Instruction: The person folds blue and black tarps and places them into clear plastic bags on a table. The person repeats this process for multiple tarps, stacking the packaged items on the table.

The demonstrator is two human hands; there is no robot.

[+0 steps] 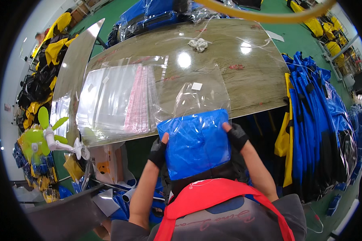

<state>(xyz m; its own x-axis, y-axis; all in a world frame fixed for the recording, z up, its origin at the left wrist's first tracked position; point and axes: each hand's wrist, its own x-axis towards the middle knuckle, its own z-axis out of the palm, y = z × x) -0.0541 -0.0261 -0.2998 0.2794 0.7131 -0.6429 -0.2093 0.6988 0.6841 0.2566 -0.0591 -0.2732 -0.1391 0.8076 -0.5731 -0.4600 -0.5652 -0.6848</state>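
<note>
We are gripping a folded blue garment [197, 142] with both hands, one on each side, at the near edge of the counter [245, 76]. Our left hand [158, 151], in a black fingerless glove, is clamping the garment's left side, and our right hand [237, 136], gloved the same way, is clamping its right side. The garment is sitting partly inside a clear plastic bag [199, 94] that is lying open on the counter just beyond it. A stack of clear bags [116, 98] is resting toward the counter's left edge, just beside the open bag. A crumpled white cloth [199, 44] is lying near the far edge. Blue garments [309, 120] are hanging off the right side.
</note>
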